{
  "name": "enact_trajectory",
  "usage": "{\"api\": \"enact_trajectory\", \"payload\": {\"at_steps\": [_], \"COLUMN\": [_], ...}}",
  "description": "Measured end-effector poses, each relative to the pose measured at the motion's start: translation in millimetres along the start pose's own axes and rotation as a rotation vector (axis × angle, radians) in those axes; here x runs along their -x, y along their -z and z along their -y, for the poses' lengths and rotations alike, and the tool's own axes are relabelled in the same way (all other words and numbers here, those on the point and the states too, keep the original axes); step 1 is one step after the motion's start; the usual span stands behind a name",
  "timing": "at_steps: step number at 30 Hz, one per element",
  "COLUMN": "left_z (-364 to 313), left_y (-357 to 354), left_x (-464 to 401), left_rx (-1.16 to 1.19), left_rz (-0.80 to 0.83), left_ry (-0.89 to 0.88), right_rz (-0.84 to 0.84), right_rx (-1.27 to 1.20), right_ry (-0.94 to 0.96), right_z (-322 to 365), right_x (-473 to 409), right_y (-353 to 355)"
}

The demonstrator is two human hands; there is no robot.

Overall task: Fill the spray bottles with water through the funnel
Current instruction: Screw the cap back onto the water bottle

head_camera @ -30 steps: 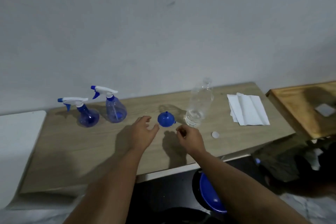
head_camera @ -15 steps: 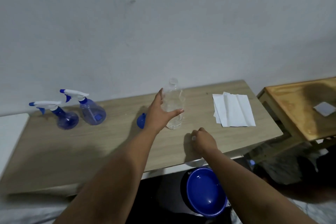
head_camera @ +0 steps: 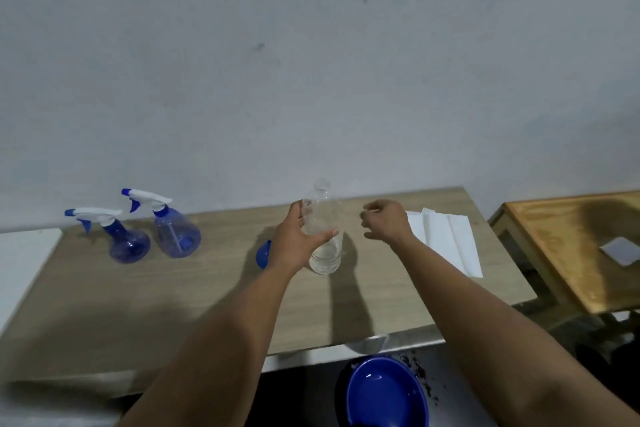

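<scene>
A clear plastic bottle (head_camera: 325, 246) with a little water at its bottom stands upright at the middle of the wooden table (head_camera: 173, 305). My left hand (head_camera: 296, 243) grips its side, thumb across the front. My right hand (head_camera: 384, 222) hovers just right of the bottle, fingers curled; the white cap no longer lies on the table and seems pinched inside them. The blue funnel (head_camera: 261, 255) lies behind my left wrist, mostly hidden. Two blue spray bottles (head_camera: 130, 244) (head_camera: 176, 236) with white trigger heads stand at the back left.
White paper napkins (head_camera: 446, 239) lie at the table's back right. A blue basin (head_camera: 384, 392) sits on the floor below the front edge. A wooden stool (head_camera: 571, 246) stands to the right, a white surface (head_camera: 20, 260) to the left.
My left hand went from beside the funnel to the clear bottle and closed round it. My right hand came down on the cap, then lifted up beside the bottle; the cap is gone from the table.
</scene>
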State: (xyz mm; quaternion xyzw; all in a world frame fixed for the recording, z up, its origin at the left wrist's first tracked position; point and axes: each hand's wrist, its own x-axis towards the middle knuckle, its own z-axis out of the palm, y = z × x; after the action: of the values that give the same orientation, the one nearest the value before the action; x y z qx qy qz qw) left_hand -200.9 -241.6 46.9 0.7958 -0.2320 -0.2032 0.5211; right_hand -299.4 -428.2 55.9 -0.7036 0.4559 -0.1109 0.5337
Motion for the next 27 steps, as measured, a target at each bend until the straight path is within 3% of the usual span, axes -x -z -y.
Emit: {"api": "enact_trajectory", "payload": {"at_steps": [5, 8, 19, 27], "left_z": [-3, -1, -1, -3], "left_y": [1, 4, 6, 4], "left_x": [-1, -4, -6, -7], "left_rx": [-0.032, -0.029, -0.025, -0.024], "left_rz": [-0.006, 0.013, 0.047, 0.037], "left_ry": [0.001, 0.007, 0.039, 0.053], "right_rz": [0.024, 0.074, 0.157, 0.143], "right_rx": [-0.046, -0.103, -0.184, -0.048], "right_ry": [0.377, 0.497, 0.564, 0.571], "right_z": [91, 114, 78, 82], "right_x": [10, 26, 54, 48], "right_y": [10, 3, -16, -18]}}
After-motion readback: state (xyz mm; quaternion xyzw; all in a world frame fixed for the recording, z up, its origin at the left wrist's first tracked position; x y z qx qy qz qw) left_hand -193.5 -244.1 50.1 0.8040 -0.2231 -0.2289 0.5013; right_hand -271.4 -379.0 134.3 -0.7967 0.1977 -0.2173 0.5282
